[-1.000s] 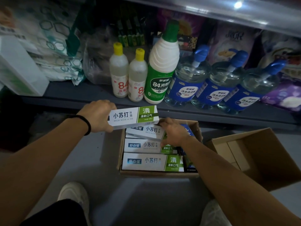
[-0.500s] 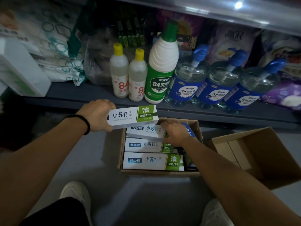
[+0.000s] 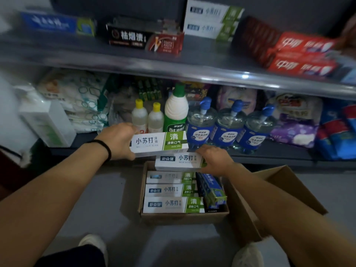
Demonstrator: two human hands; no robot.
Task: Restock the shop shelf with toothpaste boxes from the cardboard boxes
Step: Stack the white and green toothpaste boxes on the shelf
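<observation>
Hands (image 3: 119,140) (image 3: 215,158) outstretched, each gripping toothpaste box (image 3: 159,142)

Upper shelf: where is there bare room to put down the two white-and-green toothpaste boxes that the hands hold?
On the upper shelf, bare grey surface shows along the front, before the black box and the stacked white-and-green boxes. The right end is crowded by the red boxes. The blue box fills the left.

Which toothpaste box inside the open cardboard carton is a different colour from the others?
The blue box standing along the carton's right wall. The other boxes lying in the carton are white with green ends; it alone is blue, and runs crosswise to them.
</observation>
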